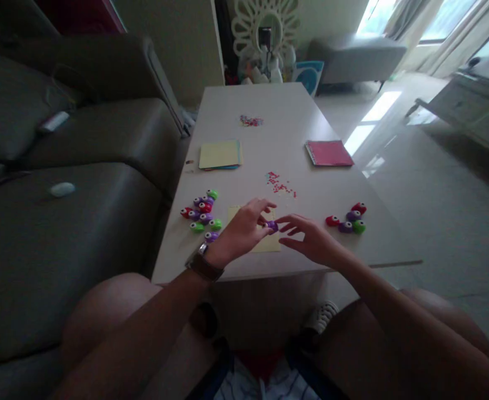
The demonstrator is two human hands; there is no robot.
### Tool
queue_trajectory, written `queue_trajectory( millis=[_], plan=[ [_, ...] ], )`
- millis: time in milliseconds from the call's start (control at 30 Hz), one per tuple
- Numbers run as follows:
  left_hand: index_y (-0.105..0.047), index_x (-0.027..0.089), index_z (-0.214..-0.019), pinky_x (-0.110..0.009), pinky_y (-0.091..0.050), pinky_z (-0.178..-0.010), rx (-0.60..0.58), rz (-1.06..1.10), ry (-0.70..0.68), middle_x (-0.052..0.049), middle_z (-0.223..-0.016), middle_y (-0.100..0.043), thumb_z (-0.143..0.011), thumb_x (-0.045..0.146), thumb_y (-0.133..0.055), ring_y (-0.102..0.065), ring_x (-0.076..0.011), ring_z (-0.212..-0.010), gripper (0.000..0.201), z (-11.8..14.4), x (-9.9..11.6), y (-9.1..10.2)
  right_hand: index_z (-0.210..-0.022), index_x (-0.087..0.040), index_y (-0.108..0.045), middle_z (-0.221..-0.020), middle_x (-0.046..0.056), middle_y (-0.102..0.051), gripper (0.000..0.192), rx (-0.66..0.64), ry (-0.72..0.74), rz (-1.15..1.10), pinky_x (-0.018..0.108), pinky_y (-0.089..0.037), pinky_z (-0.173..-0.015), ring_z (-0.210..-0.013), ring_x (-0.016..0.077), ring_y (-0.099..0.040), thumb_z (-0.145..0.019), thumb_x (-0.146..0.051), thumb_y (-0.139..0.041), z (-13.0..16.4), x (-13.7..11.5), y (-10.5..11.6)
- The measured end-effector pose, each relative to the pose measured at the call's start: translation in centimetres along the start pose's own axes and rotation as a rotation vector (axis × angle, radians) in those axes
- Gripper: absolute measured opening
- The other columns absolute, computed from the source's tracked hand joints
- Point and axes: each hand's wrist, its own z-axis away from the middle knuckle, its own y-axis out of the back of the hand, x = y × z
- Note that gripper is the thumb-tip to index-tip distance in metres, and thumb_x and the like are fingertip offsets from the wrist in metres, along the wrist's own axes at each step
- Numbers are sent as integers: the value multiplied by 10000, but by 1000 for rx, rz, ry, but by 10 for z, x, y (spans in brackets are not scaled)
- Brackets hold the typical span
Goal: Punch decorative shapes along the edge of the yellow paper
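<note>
My left hand point(244, 228) and my right hand point(309, 239) meet over a pale yellow paper sheet point(269, 244) near the front edge of the white table point(269, 139). A small purple punch point(273, 225) sits between their fingertips; my left hand pinches it and my right fingers touch it from the other side. A watch is on my left wrist. To the left lies a cluster of several purple, red and green punches point(203, 214). A smaller group of punches point(348, 220) lies to the right.
Pink paper bits point(280, 184) are scattered behind my hands, and more bits point(250, 120) lie farther back. A yellow paper stack point(220, 154) and a pink pad point(329, 153) rest mid-table. A dark sofa point(61, 166) runs along the left.
</note>
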Motion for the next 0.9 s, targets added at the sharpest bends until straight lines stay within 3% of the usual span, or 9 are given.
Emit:
queue_trajectory(
  millis=[100,233,400,567,700,900],
  plan=[
    [-592,186,-1224,-260,-601,-757,-5,112,1,-44,-1104,-633,-807,69,-784,-691,-114,-813,473,3,6,-5,-1139,-226,-676,-1069,57,-728,240,-27,42,-119,342,-602,-825,-906,177,-710,-906,-279,-705,-2,-6,-8],
    [-593,172,-1131,-265,-597,-755,4,142,36,-41,-1075,-634,-808,83,-790,-681,-127,-837,389,2,1,-6,-1038,-215,-710,-974,55,-729,181,12,48,-117,344,-600,-797,-873,186,-699,-896,-325,-730,-7,-5,-7],
    [-577,180,-918,-353,-561,-852,-92,-191,51,-41,-980,-652,-844,206,-793,-650,-212,-954,230,9,-3,-9,-1004,-207,-698,-970,66,-716,175,149,15,-54,373,-600,-815,-883,206,-697,-867,-308,-738,-13,3,2],
    [-600,180,-941,-367,-538,-856,-219,-517,57,-62,-1027,-647,-869,226,-745,-636,-239,-967,169,23,4,-19,-993,-212,-682,-981,70,-717,182,249,-31,14,420,-596,-851,-885,222,-705,-844,-307,-728,-14,13,7],
    [-606,180,-957,-362,-547,-791,-260,-626,50,-81,-1049,-642,-876,265,-730,-633,-250,-961,171,27,10,-24,-1020,-204,-675,-977,78,-709,217,245,-56,23,415,-598,-830,-880,222,-704,-832,-302,-719,-13,13,7],
    [-609,168,-971,-349,-549,-840,-319,-653,22,-91,-1053,-642,-869,167,-677,-618,-247,-1009,123,27,9,-25,-975,-194,-683,-957,71,-669,186,207,-51,43,379,-597,-800,-859,206,-690,-822,-296,-713,-13,8,9]
  ],
)
